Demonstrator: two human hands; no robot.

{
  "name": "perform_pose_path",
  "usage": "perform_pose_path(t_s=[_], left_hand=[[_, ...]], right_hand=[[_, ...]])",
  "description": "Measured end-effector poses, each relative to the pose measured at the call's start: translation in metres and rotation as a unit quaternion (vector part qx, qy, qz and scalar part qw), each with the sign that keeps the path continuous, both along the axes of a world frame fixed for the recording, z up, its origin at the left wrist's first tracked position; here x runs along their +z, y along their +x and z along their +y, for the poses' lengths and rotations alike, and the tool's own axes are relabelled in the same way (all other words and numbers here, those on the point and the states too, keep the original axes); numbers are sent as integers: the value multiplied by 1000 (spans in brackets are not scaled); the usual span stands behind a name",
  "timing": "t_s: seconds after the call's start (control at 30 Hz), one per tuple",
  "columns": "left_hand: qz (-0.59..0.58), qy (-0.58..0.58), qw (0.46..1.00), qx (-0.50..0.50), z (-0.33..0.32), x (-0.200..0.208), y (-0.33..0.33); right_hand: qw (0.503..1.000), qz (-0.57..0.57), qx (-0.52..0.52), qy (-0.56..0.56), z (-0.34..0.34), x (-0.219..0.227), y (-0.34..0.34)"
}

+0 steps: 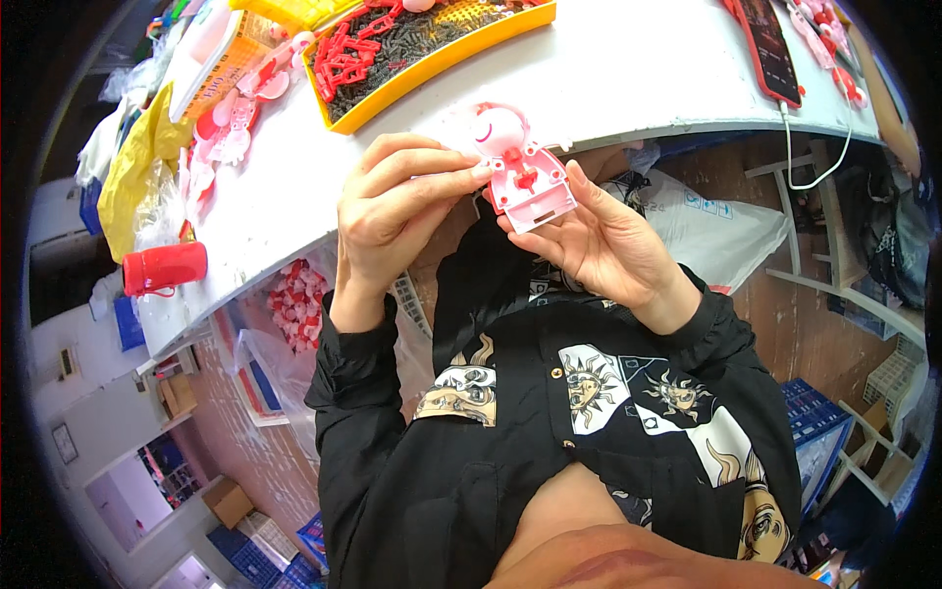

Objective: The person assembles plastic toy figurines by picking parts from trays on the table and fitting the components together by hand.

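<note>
In the head view, the right hand (pixel 613 240) clasps a pink toy shell (pixel 525 182) near the white table (pixel 648 79), apparently steadying its open interior toward the wearer. The left hand's (pixel 392 201) fingertips meet its left edge; whether they pinch it, I cannot tell.

A workshop; parts tray (pixel 442 75) and crates (pixel 812 412) show it
</note>
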State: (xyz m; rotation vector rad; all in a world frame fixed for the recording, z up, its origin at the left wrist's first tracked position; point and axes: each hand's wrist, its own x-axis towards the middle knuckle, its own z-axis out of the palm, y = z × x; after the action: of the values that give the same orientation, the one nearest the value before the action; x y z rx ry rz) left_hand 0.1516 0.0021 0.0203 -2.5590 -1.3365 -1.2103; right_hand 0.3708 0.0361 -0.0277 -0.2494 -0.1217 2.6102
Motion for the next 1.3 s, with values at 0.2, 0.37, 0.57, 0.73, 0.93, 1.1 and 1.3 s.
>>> perform_pose_path(t_s=[0.2, 0.37, 0.57, 0.73, 0.93, 1.1, 1.3], left_hand=[[-51, -39, 998, 20, -6, -6, 3], [-94, -57, 993, 47, -8, -11, 4], [-162, -77, 982, 52, -7, -14, 6], [-137, -21, 984, 113, 2, -4, -13], [-204, -49, 964, 163, 56, 23, -44], [-21, -135, 979, 150, 107, 28, -44], [141, -193, 958, 157, 159, 22, -36]], right_hand=[[1000, 22, 6, -4, 1, 0, 2], [999, 32, 16, 18, 1, 0, 1], [998, 25, 9, 62, 2, 5, 0], [996, 41, -22, 78, 7, 5, 1], [994, 60, -58, 76, 11, 5, 8], [993, 68, -66, 70, 9, 4, 9], [992, 70, -72, 72, 7, 6, 14]])
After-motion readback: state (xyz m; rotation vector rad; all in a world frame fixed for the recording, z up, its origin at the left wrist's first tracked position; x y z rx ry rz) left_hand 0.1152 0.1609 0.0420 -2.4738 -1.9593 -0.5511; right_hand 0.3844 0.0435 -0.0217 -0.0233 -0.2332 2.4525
